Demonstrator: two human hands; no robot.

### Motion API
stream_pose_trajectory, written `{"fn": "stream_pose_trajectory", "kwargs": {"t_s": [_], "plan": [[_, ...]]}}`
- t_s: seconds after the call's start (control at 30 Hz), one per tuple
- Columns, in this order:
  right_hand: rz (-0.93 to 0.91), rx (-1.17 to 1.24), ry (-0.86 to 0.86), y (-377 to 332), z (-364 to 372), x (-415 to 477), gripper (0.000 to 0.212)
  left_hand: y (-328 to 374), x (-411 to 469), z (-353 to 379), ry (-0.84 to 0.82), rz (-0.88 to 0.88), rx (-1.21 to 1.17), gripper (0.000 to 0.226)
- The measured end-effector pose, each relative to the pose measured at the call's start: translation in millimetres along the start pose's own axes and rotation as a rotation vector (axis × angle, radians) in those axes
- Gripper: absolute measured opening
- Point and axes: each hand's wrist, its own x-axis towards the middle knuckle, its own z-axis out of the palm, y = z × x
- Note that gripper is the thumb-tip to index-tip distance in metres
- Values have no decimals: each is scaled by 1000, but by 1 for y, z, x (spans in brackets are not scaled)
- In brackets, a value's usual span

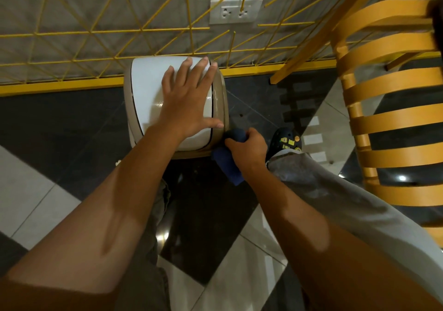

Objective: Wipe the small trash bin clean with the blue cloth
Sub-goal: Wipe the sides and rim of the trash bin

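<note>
Bin (146,90) on dark floor tile, against yellow wire fence (96,34). Left hand (184,104) flat on bin lid, fingers spread, grasping nothing. Right hand (249,150) clenched on blue cloth (225,162), touching bin's near right corner. Bin side directly left of cloth; right hand nearer. Long axis unclear.

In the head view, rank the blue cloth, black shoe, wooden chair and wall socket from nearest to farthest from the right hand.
From the right hand:
1. Blue cloth, gripped in that hand, against the bin's side.
2. Black shoe, just to its right on the floor.
3. Wooden chair, farther right.
4. Wall socket, up on the wall behind the yellow grid.
</note>
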Motion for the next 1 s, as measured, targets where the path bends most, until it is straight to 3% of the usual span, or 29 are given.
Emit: {"fn": "stream_pose_trajectory", "kwargs": {"t_s": [0.1, 0.2, 0.43, 0.67, 0.8, 1.0], "plan": [[-43, -122, -79, -15, -13, 16, 19, 2, 1, 0, -2, 2, -11, 110], [-46, -150, -125, -16, -13, 15, 28, 2, 2, 1, 14, 3, -12, 111], [-27, -43, -53, -1, 5, -4, 24, 1, 1, 2, 8, 5, -13, 112], [-102, -145, -110, -11, -5, 5, 26, 3, 2, 2, -27, -24, -43, 113], [-132, -175, -140, -19, -11, 14, 13, 3, 4, 2, -42, -31, -58, 113], [-180, -293, -191, -41, -17, 37, 17, 3, 5, 3, -38, -26, -76, 113]]}}
